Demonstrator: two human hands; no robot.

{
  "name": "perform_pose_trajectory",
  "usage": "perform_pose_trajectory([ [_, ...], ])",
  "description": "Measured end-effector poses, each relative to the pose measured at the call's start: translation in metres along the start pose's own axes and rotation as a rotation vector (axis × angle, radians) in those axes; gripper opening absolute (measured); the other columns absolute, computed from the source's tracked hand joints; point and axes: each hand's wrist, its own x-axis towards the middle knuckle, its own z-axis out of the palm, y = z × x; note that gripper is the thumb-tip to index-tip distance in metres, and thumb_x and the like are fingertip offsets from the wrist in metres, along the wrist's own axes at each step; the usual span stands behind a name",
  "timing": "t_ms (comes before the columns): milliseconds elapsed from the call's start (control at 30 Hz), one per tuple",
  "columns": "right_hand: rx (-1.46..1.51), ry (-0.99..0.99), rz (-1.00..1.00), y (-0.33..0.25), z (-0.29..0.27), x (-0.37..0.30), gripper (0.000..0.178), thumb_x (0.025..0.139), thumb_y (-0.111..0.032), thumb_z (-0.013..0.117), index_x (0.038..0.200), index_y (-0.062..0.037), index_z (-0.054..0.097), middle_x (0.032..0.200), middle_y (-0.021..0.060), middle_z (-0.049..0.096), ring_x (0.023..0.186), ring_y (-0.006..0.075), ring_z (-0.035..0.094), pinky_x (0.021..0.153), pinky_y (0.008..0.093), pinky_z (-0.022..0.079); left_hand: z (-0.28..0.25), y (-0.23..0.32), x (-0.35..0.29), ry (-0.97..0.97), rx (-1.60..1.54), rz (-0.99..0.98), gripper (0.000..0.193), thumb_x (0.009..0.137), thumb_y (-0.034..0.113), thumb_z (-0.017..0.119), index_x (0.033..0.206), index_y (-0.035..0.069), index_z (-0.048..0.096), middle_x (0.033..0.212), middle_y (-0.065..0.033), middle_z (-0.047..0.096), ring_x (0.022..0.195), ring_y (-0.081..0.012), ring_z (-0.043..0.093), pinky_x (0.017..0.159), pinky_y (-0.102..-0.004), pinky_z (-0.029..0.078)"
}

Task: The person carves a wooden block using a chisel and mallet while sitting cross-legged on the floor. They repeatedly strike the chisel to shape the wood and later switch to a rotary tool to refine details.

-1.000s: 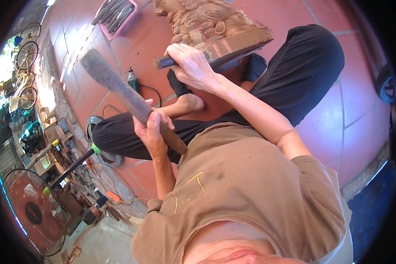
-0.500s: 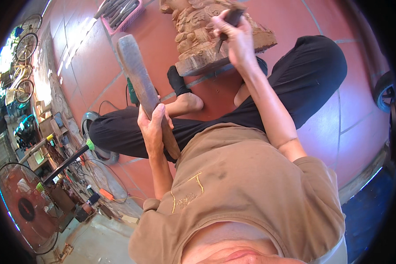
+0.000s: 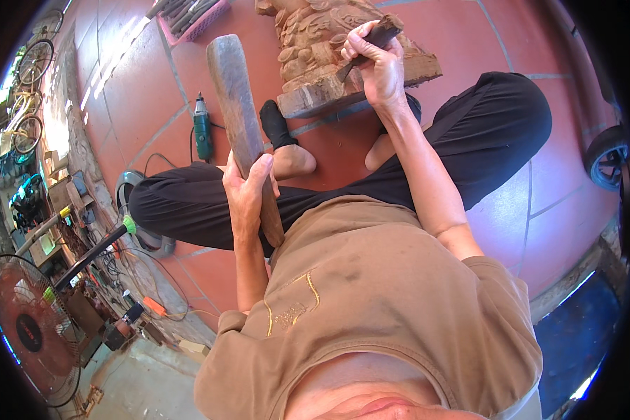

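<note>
My left hand point(image 3: 246, 196) is closed around the lower part of a long, flat wooden mallet point(image 3: 234, 98). The mallet stands upright over my left thigh, apart from the carving. In my right hand point(image 3: 383, 73) is a chisel point(image 3: 383, 32), held in curled fingers with its dark handle toward the upper right. Its blade slants down to the left, the tip at the carving's base; whether it touches the wood I cannot tell. The carved wooden figure point(image 3: 308, 56), covered in rounded relief, rests by my feet on a thick block base point(image 3: 315, 99).
A green rotary tool point(image 3: 202, 129) with a cord lies left of the mallet. At the far left a pink basket point(image 3: 203, 24) holds several tools. A standing fan point(image 3: 31, 329) and cluttered cables are at left, and a black wheel point(image 3: 605, 157) is at right.
The mallet has risen a little and shifted right, uncovering the green rotary tool. My right hand has tilted the chisel flatter. The whole view has shifted slightly.
</note>
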Motion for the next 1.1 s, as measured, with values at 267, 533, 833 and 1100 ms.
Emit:
perform_pose_trajectory([
  [267,-0.02,-0.008,-0.012,0.006,-0.001,0.0,0.019,0.085,0.007,0.07,0.089,-0.006,0.058,0.081,0.003,0.062,0.069,0.0137,0.056,0.065,0.0299,0.047,-0.001,-0.004,0.0,0.013,0.005,0.0,0.037,0.095,0.018,0.062,0.123,-0.005,0.053,0.065,-0.0053,0.054,0.045,-0.0137,0.051,0.043,-0.0252,0.042],
  [533,-0.631,-0.115,-0.224,0.016,0.02,-0.029,0.019,0.087,0.003,0.072,0.087,-0.0077,0.056,0.087,-0.0018,0.061,0.079,0.0074,0.054,0.072,0.0246,0.045,0.004,0.002,0.001,-0.003,0.037,-0.017,0.039,0.093,0.017,0.065,0.122,-0.005,0.053,0.069,-0.0049,0.056,0.048,-0.012,0.052,0.046,-0.0244,0.043],
  [833,-0.408,-0.057,-0.129,0.01,0.007,-0.015,0.02,0.089,0.008,0.069,0.09,-0.0069,0.055,0.088,0.0026,0.059,0.079,0.0123,0.054,0.073,0.0281,0.045,0.009,0.069,0.026,-0.142,0.394,0.201,0.041,0.086,0.021,0.078,0.114,-0.002,0.059,0.082,-0.007,0.067,0.065,-0.0106,0.061,0.056,-0.0279,0.05],
  [1100,-0.444,-0.01,-0.072,0.008,0.016,-0.014,0.013,0.085,0.0,0.074,0.088,-0.0058,0.063,0.085,-0.004,0.064,0.078,0.0045,0.056,0.071,0.0239,0.046,0.046,0.141,0.061,-0.409,0.67,0.652,0.05,0.084,0.029,0.079,0.116,-0.001,0.057,0.085,-0.0193,0.069,0.073,-0.0245,0.068,0.069,-0.036,0.053],
])
